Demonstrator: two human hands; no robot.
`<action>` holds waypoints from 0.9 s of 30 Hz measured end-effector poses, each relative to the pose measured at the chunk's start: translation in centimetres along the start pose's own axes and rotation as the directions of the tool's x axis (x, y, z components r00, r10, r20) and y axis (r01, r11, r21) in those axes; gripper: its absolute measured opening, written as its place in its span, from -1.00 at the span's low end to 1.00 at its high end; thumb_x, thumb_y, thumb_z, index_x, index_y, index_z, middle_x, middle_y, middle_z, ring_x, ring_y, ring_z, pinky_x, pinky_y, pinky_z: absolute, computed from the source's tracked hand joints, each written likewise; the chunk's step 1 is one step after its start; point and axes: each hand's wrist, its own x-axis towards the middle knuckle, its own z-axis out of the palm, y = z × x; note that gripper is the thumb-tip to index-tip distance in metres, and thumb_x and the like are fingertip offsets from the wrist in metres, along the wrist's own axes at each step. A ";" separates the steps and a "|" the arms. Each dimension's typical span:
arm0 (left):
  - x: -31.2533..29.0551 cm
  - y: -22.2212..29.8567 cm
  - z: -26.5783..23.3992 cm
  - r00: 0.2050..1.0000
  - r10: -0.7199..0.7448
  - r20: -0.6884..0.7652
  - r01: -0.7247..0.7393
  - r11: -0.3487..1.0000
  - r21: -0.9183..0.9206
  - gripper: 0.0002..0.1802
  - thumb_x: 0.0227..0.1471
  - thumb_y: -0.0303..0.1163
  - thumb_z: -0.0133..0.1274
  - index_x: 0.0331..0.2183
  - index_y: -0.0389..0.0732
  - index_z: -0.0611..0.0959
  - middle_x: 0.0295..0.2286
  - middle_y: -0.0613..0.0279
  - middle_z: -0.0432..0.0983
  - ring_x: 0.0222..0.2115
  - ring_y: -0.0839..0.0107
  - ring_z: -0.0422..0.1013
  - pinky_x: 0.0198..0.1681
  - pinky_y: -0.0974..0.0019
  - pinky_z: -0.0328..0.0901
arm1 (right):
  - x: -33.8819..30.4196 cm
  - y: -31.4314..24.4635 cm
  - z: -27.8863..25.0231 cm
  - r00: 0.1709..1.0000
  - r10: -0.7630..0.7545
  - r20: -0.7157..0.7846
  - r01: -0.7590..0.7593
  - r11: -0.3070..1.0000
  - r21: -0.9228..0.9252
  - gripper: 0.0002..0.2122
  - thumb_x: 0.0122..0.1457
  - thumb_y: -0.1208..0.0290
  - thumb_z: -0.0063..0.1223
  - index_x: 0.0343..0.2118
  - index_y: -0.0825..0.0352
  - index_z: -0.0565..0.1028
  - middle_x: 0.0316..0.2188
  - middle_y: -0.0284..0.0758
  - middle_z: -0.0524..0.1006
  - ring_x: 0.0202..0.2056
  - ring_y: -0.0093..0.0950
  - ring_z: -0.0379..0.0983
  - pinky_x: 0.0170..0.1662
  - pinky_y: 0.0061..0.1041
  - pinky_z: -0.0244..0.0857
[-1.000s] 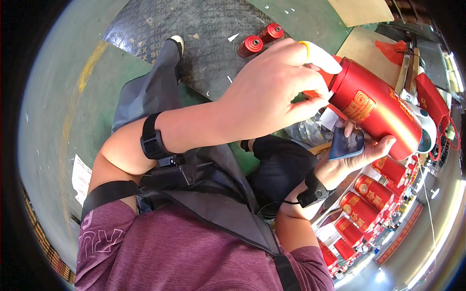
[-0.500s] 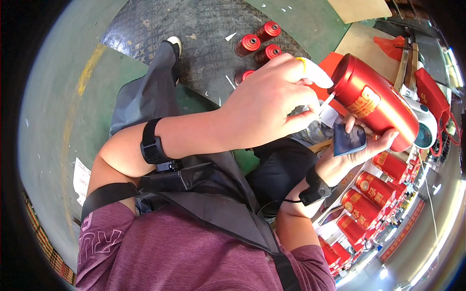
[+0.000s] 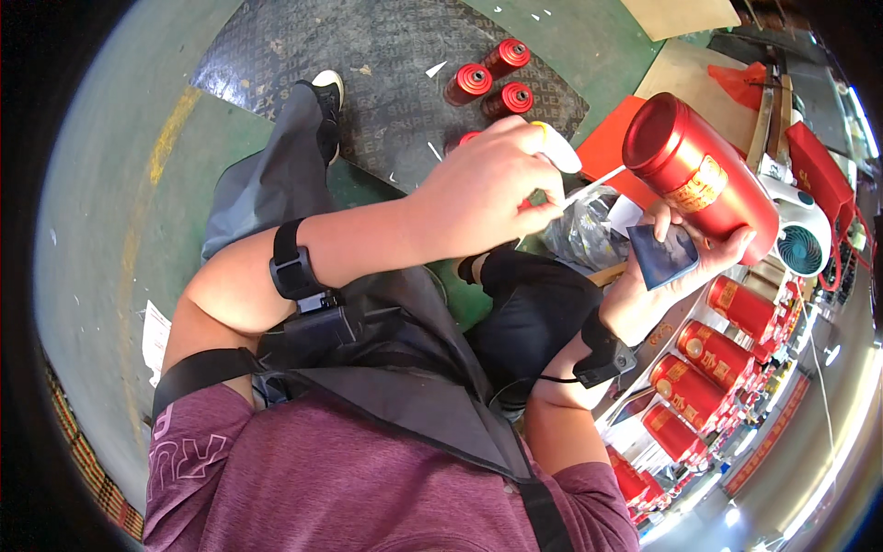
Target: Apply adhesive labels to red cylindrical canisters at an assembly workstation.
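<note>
Red canister grasped in right hand, white strip pinched in left hand, cylinders near edge of dark board

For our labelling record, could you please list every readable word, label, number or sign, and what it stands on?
Wording not copied; places only:
Held red canister: gold marking.
Dark board: repeated lettering.
Left sleeve: outlined lettering.
Red canisters at lower right: gold markings, too small.
White sheet at left: print too small.
Red banner, red bag: too blurred.

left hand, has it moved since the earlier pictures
Yes: the left hand has moved leftward and slightly down the view, judged against the dark board on the floor.
</note>
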 end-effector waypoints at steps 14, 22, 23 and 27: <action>2.3 -6.2 -7.1 0.979 -0.061 -0.192 0.138 0.899 0.415 -0.89 0.01 -0.39 0.17 -0.37 -0.19 0.68 -0.36 0.11 0.63 -0.34 0.16 0.54 -0.23 0.23 0.41 | 1.6 1.4 -1.5 0.953 0.286 0.099 -0.301 0.928 0.218 -0.26 -0.08 -0.30 0.23 0.04 0.16 0.37 -0.06 -0.27 0.50 -0.46 -0.44 0.49 -0.66 -0.55 0.32; 3.7 -8.4 -8.7 0.906 -0.324 -0.272 0.413 0.821 0.395 -0.78 0.09 -0.27 0.16 -0.19 -0.05 0.68 -0.34 0.14 0.66 -0.31 0.31 0.60 -0.22 0.27 0.42 | -6.5 -1.8 1.5 0.997 0.045 -0.067 -0.050 0.996 -0.078 -0.56 0.18 -0.04 0.11 -0.01 0.14 0.40 -0.30 -0.46 0.51 -0.39 -0.66 0.40 -0.48 -0.65 0.21; 3.2 -9.2 -9.7 0.916 -0.294 -0.272 0.389 0.813 0.434 -0.77 0.09 -0.27 0.16 -0.17 -0.05 0.67 -0.33 0.12 0.65 -0.33 0.30 0.59 -0.23 0.26 0.42 | -7.4 -2.6 2.0 0.997 0.073 0.003 -0.073 0.997 -0.016 -0.58 0.18 0.03 0.14 0.00 0.15 0.40 -0.27 -0.46 0.51 -0.34 -0.64 0.43 -0.41 -0.62 0.26; 2.7 -12.4 -10.1 0.950 -0.230 -0.211 0.306 0.819 0.485 -0.70 0.11 -0.27 0.13 -0.09 -0.04 0.66 -0.33 0.06 0.64 -0.31 0.24 0.58 -0.21 0.24 0.41 | -15.2 -8.5 1.2 0.993 0.090 0.076 -0.075 0.981 -0.181 -0.61 0.12 0.22 0.22 -0.03 0.22 0.40 -0.21 -0.44 0.50 -0.20 -0.58 0.48 -0.19 -0.55 0.38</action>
